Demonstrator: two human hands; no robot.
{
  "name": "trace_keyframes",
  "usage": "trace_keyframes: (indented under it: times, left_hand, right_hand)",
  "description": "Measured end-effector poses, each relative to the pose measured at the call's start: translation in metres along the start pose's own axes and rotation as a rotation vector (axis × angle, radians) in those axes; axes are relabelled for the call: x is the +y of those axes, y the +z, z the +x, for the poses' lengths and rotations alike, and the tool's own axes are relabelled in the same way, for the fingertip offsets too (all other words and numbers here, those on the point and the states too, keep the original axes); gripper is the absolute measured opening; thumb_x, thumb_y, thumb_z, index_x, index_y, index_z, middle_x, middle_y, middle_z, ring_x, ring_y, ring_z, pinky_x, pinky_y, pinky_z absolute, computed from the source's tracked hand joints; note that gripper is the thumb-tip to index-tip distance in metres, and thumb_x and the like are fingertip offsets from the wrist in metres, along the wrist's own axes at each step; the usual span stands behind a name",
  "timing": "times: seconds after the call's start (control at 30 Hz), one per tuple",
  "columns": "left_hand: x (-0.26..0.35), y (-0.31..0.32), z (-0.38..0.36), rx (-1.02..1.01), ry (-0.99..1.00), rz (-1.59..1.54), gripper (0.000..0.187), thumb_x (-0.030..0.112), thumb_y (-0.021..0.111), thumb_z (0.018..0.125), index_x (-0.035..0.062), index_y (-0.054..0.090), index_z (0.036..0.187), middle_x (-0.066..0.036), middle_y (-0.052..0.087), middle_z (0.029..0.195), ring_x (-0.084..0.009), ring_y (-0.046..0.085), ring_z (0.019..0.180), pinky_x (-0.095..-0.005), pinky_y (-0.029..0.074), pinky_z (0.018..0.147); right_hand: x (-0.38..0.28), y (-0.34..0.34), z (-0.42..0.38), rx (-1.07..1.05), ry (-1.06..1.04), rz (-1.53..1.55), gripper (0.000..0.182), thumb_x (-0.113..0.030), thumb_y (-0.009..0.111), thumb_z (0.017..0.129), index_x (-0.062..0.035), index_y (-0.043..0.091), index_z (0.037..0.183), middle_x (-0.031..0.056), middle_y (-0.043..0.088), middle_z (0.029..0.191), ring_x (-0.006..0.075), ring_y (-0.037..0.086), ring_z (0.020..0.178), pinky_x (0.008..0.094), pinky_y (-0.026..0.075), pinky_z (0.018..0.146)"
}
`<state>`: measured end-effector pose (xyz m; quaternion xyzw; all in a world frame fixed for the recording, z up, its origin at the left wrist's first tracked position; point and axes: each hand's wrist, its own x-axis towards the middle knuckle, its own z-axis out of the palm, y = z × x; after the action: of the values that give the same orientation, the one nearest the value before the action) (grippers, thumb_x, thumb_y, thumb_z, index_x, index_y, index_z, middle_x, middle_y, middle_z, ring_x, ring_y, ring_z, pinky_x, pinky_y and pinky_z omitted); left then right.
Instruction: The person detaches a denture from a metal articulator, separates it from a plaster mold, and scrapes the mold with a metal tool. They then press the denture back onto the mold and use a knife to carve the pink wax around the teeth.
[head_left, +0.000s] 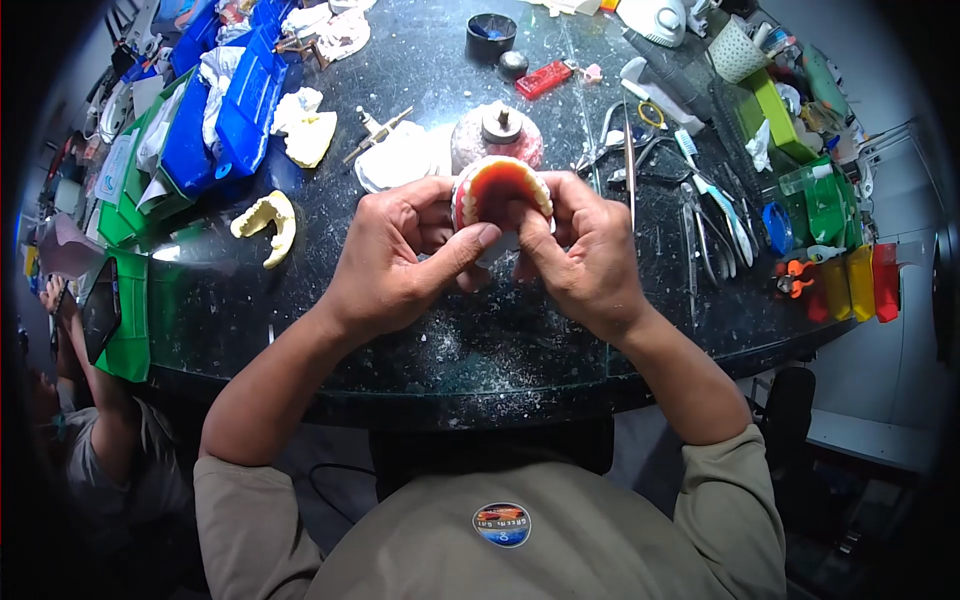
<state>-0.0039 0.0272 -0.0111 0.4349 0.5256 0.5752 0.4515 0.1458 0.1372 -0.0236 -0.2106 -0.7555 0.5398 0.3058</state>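
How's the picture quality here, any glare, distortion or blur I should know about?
Head view: strong fisheye bending, with black corners; bright light on the denture and both hands, the tabletop dark around them; a white glare patch on the tabletop at the left; the co-worker dim and soft at the left edge.

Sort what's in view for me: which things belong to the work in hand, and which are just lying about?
In hand:
- tooth-lined arch, held by left hand and right hand

Lying about:
- pink-and-white block, just beyond the hands
- pale yellow curved piece
- brush
- red box
- blue bin
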Motion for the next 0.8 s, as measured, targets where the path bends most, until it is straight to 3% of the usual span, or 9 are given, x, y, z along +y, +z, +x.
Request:
trace_keyframes:
  times: [0.3,0.5,0.8]
  left_hand:
    - [0.005,0.001,-0.001,0.024,-0.003,0.015,0.019,0.005,0.061,0.087,-0.0042,0.059,0.104,-0.003,0.064,0.079,-0.0039,0.059,0.066,-0.0178,0.048,0.056]
    - [-0.005,0.015,-0.001,0.223,0.177,0.109,0.016,0.003,0.057,0.084,-0.0045,0.061,0.097,-0.004,0.065,0.078,-0.0020,0.057,0.068,-0.0178,0.047,0.057]
    - [-0.011,0.005,-0.001,0.170,0.139,0.189,0.022,0.002,0.056,0.083,-0.0048,0.060,0.103,-0.004,0.065,0.080,-0.0035,0.057,0.071,-0.0188,0.048,0.061]
  right_hand:
    - [-0.013,0.004,-0.003,-0.022,0.103,0.126,0.015,-0.008,0.056,0.090,0.0041,0.059,0.098,0.0035,0.062,0.064,0.0054,0.059,0.053,0.0207,0.047,0.047]
    - [-0.011,0.010,-0.005,0.003,0.035,0.065,0.012,-0.007,0.057,0.089,0.0038,0.058,0.095,0.0049,0.062,0.063,0.0060,0.060,0.053,0.0218,0.046,0.047]
    - [-0.003,0.012,-0.004,0.008,-0.076,-0.071,0.010,-0.004,0.058,0.085,0.0035,0.058,0.092,0.0073,0.061,0.063,0.0073,0.060,0.054,0.0242,0.047,0.049]
